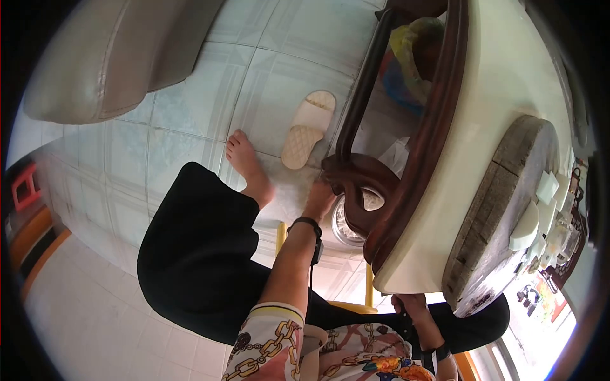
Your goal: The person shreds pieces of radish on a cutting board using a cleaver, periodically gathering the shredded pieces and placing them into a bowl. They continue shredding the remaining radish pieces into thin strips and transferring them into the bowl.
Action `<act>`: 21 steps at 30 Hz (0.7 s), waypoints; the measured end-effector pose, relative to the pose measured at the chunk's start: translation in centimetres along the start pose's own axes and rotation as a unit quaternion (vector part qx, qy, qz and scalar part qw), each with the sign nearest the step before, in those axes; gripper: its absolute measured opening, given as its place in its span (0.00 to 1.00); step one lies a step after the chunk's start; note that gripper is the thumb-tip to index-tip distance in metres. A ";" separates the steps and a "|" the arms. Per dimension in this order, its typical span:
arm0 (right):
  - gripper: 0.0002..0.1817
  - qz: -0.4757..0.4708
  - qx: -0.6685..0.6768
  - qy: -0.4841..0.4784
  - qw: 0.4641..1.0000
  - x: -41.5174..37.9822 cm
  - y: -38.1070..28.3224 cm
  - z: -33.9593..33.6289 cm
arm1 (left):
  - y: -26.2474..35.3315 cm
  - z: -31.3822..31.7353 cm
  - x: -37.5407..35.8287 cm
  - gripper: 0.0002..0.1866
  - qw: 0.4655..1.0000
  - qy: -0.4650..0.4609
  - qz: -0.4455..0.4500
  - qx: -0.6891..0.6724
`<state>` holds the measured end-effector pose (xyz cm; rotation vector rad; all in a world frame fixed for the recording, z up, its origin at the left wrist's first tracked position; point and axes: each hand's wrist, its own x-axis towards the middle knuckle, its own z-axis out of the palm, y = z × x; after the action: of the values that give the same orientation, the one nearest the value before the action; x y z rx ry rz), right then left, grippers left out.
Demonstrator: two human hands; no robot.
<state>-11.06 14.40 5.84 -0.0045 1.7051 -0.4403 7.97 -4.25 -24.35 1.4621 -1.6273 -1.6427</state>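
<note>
Across a tiled floor (184, 108), a cream worktop (508, 57) on a dark carved frame (438, 127) stands beside a seated person in black trousers (197, 235), opposite a grey padded seat (108, 57). A thick round board (489, 203) carrying white pieces (526, 227) lies on the worktop; a knee bumping the frame could jolt them and send one sliding. A yellow and blue bag (403, 82) sits under the frame. Low beside the curved leg (365, 168) is a round metal bowl (347, 238) of pale contents, partly hidden by the wood; a careless nudge from wrist or forearm could tip it and spill them. The left hand (321, 193) reaches down next to bowl and leg, its fingers out of sight, so its grip cannot be told; drawn up quickly, it could rap its knuckles on the wood. The right hand (410, 305), fingers bent, is at the worktop's near edge, its hold, if any, unclear. A pale slipper (298, 146) near the bare foot (244, 159) could trip a step.
</note>
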 end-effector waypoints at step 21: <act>0.09 -0.013 -0.078 -0.055 0.995 -1.1 -4.0 1.7 | 5.5 -0.1 -3.6 0.10 0.892 -0.065 -0.350 -0.279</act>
<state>-10.18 10.51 7.81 -0.1622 1.6279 -0.3184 7.33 -2.60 -18.06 1.7226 -0.5542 -2.3645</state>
